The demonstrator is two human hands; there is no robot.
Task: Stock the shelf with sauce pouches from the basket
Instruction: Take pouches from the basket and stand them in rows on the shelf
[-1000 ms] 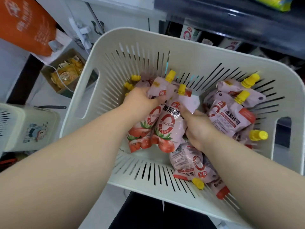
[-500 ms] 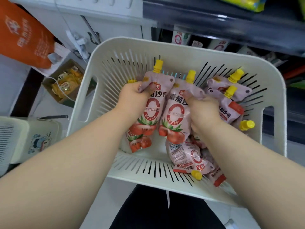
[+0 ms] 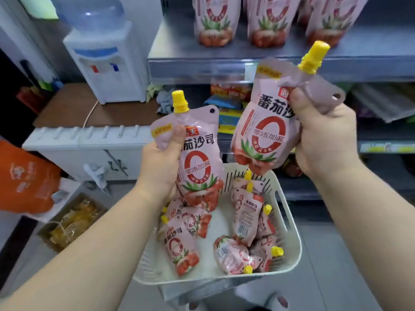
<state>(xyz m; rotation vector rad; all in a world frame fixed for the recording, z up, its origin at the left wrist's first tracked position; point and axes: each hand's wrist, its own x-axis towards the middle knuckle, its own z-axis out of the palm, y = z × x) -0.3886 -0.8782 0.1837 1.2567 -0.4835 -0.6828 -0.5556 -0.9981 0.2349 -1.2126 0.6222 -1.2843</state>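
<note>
Left hand (image 3: 160,162) clamped one sauce pouch (image 3: 197,162), right hand (image 3: 321,135) clamped another pouch (image 3: 267,129); both were above the basket (image 3: 289,263), below the shelf's front edge (image 3: 202,66)

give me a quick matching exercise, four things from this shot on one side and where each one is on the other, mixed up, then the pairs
Things:
1. water dispenser
2. orange bag
3. pouch in the right hand
4. row of standing pouches

Places:
A. up on the shelf
B. far left edge of the view
C. raised above the basket, yellow cap up
D. on the brown counter, left of the shelf

Pairs: 1-D, 2-B, 3-C, 4-A
</note>
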